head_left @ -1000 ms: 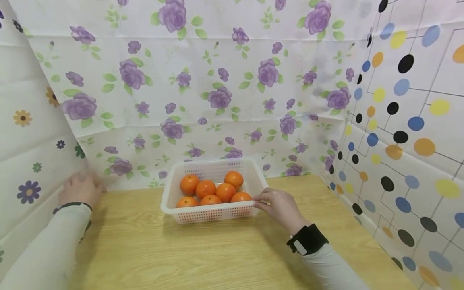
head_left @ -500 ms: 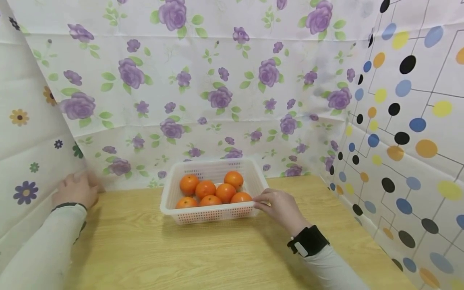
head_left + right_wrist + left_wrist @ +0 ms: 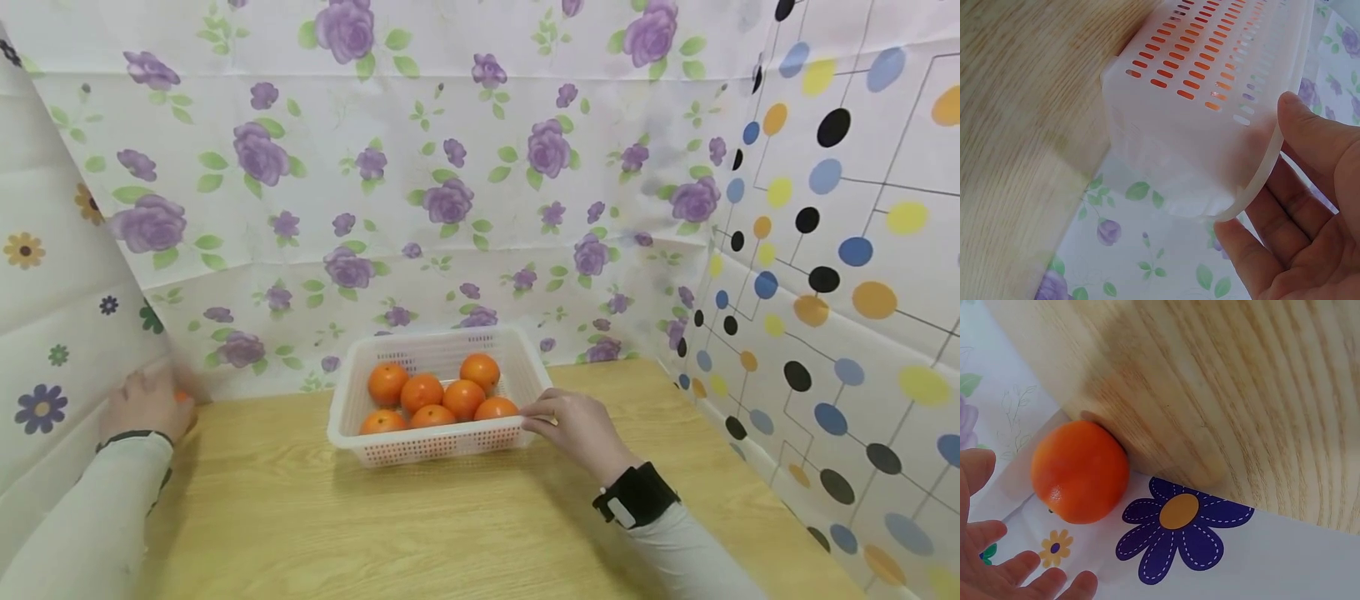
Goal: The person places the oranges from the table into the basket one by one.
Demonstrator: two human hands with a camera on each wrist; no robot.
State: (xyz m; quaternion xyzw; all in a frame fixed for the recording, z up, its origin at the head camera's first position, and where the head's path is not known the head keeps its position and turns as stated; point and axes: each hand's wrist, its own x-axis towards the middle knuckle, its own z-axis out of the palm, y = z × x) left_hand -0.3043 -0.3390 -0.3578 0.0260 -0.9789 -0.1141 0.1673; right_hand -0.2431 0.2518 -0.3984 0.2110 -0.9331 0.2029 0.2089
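Note:
At the back left corner of the table, my left hand is over a loose orange, which it mostly hides from the head view. In the left wrist view the orange lies against the corner cloth, and the spread fingers are beside it with a gap between. A white perforated plastic basket stands near the back wall with several oranges inside. My right hand grips the basket's front right corner; in the right wrist view the thumb presses the rim, fingers on the other side.
The wooden table runs up to a floral cloth at the back. A daisy-patterned cloth hangs on the left, a dotted cloth on the right.
My left hand has shifted slightly left in the corner, and an orange now shows at its right side. The right hand stays at the basket's corner. The head view has turned a little.

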